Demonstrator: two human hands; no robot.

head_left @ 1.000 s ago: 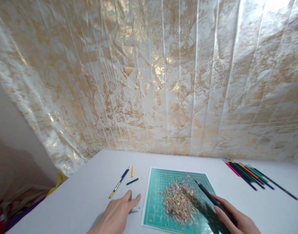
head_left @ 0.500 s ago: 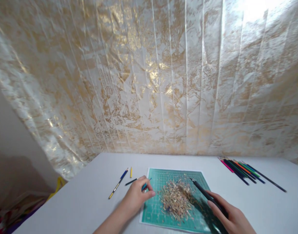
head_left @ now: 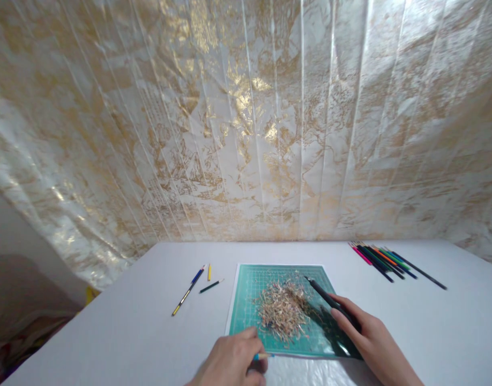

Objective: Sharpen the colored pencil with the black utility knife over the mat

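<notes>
My left hand [head_left: 240, 356] is closed around a blue coloured pencil [head_left: 262, 356] near the mat's front left corner. The pencil's bare-wood end with a blue tip points right; the rest is hidden in my fingers. My right hand [head_left: 369, 335] grips a slim black craft knife [head_left: 330, 300], its pointed end aimed up and left over the mat. Between my hands, a heap of pencil shavings [head_left: 284, 311] lies on the green cutting mat [head_left: 246, 289]. The knife's tip is just above and right of that heap.
Left of the mat lie a dark green pencil [head_left: 210, 287], a short yellow pencil [head_left: 209, 272], a blue pencil [head_left: 198, 275] and a black-and-yellow pencil [head_left: 182, 300]. A row of several coloured pencils [head_left: 385, 262] rests at the table's back right. A shiny patterned curtain [head_left: 246, 134] hangs behind.
My left hand has come nearer to me with the blue pencil, from the mat's left edge to its front corner. The dark green pencil now shows fully. My right hand still holds the knife.
</notes>
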